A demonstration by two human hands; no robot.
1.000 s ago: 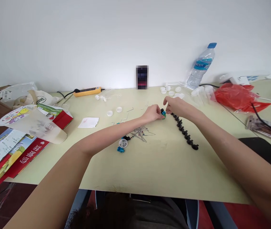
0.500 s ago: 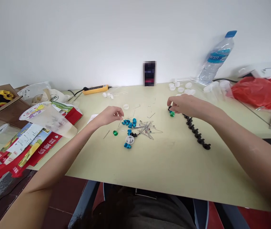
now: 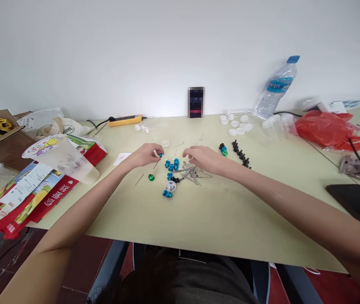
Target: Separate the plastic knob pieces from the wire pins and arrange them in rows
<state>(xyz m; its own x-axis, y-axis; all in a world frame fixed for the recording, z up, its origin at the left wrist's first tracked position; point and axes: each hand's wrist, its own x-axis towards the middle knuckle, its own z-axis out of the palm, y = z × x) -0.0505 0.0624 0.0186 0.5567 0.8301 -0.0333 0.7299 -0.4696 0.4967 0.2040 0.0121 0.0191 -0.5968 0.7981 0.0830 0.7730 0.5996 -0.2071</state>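
Observation:
My left hand (image 3: 148, 155) is closed, pinching a small shiny blue metal part (image 3: 160, 155) between thumb and fingertips. My right hand (image 3: 205, 158) hovers over the far side of a pile of thin metal pins and hex keys (image 3: 193, 174), its fingers curved and apart with nothing visible in them. Between the hands lies a cluster of blue parts (image 3: 171, 164). Nearer me are a green part (image 3: 151, 177), a small round white tub of tiny pieces (image 3: 170, 186) and another blue part (image 3: 167, 194). A black, blue and green stack (image 3: 223, 150) lies beside a row of black parts (image 3: 241, 153).
White caps (image 3: 234, 123) and clear tubes lie by the wall, near a leaning water bottle (image 3: 276, 86). A phone (image 3: 196, 102) stands against the wall. At left are a yellow power strip (image 3: 125, 120), a plastic cup (image 3: 67, 158) and a red bag (image 3: 56, 195). A red plastic bag (image 3: 322, 128) lies right.
My right hand has left the blue-green stack beside the black row and moved left over the pins. My left hand now holds a blue part. The view has shifted slightly.

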